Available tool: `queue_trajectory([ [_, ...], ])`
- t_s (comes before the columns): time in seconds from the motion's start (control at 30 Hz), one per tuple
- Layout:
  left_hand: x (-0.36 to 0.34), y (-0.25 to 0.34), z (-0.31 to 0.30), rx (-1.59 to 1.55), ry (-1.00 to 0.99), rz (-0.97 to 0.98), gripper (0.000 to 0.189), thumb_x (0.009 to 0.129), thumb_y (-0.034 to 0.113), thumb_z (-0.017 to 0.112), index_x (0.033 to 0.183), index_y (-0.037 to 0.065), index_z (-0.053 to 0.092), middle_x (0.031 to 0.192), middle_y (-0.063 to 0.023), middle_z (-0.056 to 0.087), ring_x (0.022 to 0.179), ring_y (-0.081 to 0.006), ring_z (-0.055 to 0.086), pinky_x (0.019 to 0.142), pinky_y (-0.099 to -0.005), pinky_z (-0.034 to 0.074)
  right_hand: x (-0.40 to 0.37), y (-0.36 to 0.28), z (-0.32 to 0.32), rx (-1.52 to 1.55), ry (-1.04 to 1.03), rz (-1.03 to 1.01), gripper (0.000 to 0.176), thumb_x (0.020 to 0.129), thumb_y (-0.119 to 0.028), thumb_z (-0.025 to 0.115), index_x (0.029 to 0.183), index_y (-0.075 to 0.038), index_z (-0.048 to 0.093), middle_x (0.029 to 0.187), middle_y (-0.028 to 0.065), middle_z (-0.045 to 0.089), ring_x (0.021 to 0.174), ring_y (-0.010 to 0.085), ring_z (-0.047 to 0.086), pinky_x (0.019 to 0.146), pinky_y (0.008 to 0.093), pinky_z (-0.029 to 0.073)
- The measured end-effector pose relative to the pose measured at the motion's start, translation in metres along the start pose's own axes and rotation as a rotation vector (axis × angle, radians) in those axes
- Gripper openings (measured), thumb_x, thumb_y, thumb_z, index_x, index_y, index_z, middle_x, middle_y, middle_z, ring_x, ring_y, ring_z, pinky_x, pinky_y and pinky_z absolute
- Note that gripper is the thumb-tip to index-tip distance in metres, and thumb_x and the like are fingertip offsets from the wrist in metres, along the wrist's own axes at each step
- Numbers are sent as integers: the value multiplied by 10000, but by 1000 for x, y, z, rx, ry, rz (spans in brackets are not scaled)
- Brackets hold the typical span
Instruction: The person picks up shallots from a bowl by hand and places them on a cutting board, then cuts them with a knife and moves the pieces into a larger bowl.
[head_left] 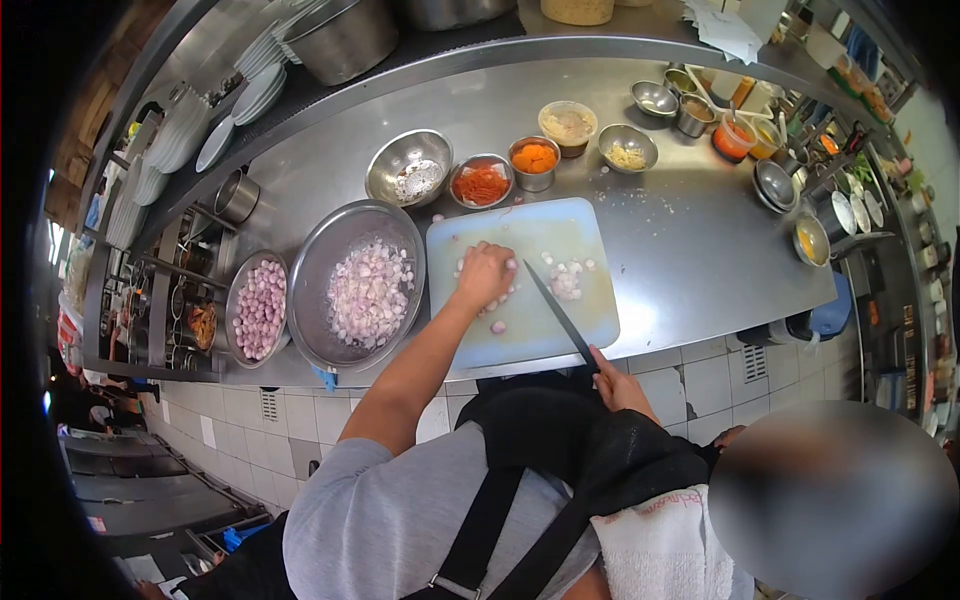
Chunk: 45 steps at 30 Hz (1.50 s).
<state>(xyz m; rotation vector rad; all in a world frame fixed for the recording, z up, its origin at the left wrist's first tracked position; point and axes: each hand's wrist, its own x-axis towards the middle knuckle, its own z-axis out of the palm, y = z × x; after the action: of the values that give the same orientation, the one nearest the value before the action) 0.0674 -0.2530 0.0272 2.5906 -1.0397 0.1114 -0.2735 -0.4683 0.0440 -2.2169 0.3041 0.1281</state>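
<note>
- Clearly, knife (562,318) tip's nr L hand (487,273); nick poss. if R hand (622,388), clasping it, slips.
- L fingers bunched, can't tell on what; loose shallot (498,327) may roll.

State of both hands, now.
Left hand: curled down over the cutting board; whether it grips anything cannot be told.
Right hand: closed, holding the knife.

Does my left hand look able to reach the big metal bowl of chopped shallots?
Probably yes: your left hand is over the cutting board, the big metal bowl sits just left of it, and nothing seems in the way.
</note>
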Motion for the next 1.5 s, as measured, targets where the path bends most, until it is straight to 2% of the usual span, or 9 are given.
queue_trajectory([
  [0.07,-10,28,-4,-274,-2,109,283,844,165,823,1119,122,768,1051,-89,773,1121,-316,677,1018,-490,493,1,3,1,-11,39,11,627,1092,-184,616,1683,-277,431,882,316,719,847,529,701,795,589,535],
  [0.17,-21,51,12,-330,-110,169,245,861,148,818,1096,110,756,1054,-87,760,1127,-326,680,1013,-482,504,4,-3,4,-38,52,46,619,1095,-192,611,1681,-289,436,861,309,713,844,523,703,796,591,534],
  [0.37,-31,56,10,-483,-7,232,178,894,96,799,1064,72,754,1109,-83,727,1129,-331,693,973,-454,571,4,-10,3,-173,19,83,631,1099,-217,599,1693,-310,406,873,280,729,844,505,713,793,594,549],
  [0.47,-34,51,19,-525,-99,168,160,899,26,773,1058,43,780,1109,-88,731,1098,-317,722,946,-428,602,5,-10,2,-229,5,82,643,1102,-228,587,1702,-332,380,876,270,733,844,490,721,798,594,560],
  [0.67,-29,44,26,-477,-75,311,160,891,-1,749,1036,50,796,1138,-95,749,1042,-312,741,917,-417,616,-11,-32,-11,-303,18,76,650,1104,-234,584,1706,-352,369,841,275,716,788,484,719,756,601,568],
  [0.87,-30,55,24,-491,-58,211,117,892,-4,748,993,43,782,1118,-101,762,1023,-330,750,897,-420,623,1,-7,18,-218,39,62,651,1111,-244,577,1713,-355,357,806,253,712,753,479,718,736,607,571],
  [1.07,-31,52,31,-454,-15,258,89,908,3,748,985,44,771,1125,-101,762,1004,-337,754,884,-424,622,-4,-28,4,-267,53,58,649,1109,-223,579,1710,-343,366,810,265,711,756,477,716,731,602,564],
  [1.37,-33,55,28,-522,-37,192,80,915,0,747,986,32,766,1122,-120,755,1001,-335,752,888,-412,620,0,-14,13,-195,17,53,668,1109,-211,572,1721,-337,335,824,270,721,785,491,716,760,607,559],
  [1.5,-34,54,28,-522,-1,238,77,920,3,750,990,29,765,1127,-124,756,999,-335,756,888,-416,621,8,-20,6,-241,1,61,671,1108,-203,573,1723,-321,331,824,266,722,791,489,714,767,615,551],
])
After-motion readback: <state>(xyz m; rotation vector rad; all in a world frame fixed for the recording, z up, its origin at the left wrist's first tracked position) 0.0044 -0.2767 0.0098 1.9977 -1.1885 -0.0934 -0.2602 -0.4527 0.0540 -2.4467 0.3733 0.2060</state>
